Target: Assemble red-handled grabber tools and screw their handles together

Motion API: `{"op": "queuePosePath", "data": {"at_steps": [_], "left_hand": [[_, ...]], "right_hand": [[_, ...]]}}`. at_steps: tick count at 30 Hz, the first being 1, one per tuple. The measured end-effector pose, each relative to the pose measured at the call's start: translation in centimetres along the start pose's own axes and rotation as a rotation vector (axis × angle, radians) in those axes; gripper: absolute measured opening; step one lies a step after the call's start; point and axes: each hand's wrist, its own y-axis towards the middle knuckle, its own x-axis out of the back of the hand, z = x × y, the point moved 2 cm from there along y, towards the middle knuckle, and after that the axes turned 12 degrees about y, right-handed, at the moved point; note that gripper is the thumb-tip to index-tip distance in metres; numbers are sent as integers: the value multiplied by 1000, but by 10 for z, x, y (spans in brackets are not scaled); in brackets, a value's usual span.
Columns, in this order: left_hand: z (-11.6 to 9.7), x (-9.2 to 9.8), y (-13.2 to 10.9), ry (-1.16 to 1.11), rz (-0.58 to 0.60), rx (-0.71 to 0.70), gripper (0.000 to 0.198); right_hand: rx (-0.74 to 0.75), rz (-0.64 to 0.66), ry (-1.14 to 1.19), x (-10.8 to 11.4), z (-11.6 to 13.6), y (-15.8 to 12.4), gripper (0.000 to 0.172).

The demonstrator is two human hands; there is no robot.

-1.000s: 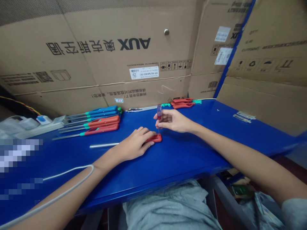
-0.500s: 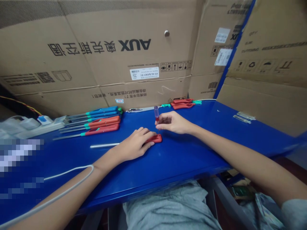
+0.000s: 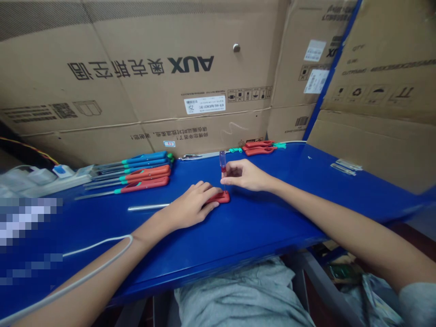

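Observation:
My left hand (image 3: 194, 204) presses a red-handled stick lighter (image 3: 223, 198) flat on the blue table, its fingers closed over most of the handle. The lighter's metal tube (image 3: 148, 207) sticks out to the left from under the hand. Between thumb and fingers, my right hand (image 3: 247, 175) pinches a small screwdriver (image 3: 223, 160) with a clear purple and red handle. The screwdriver stands nearly upright, its tip at the right end of the red handle. Exactly how the tip sits there is too small to tell.
Several blue and red stick lighters (image 3: 146, 173) lie in a row at the left, near a white power strip (image 3: 68, 181). Red handles with green parts (image 3: 259, 148) rest at the back. A white cable (image 3: 102, 272) crosses my left forearm. Cardboard (image 3: 143, 95) walls the table's back and right.

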Motion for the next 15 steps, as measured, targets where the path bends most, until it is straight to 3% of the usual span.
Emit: {"op": "queuePosePath", "data": {"at_steps": [15], "left_hand": [[0,-1,-1,5,12,3,30]], "right_hand": [[-13,11,-5,-1,-1,-1,26]]}}
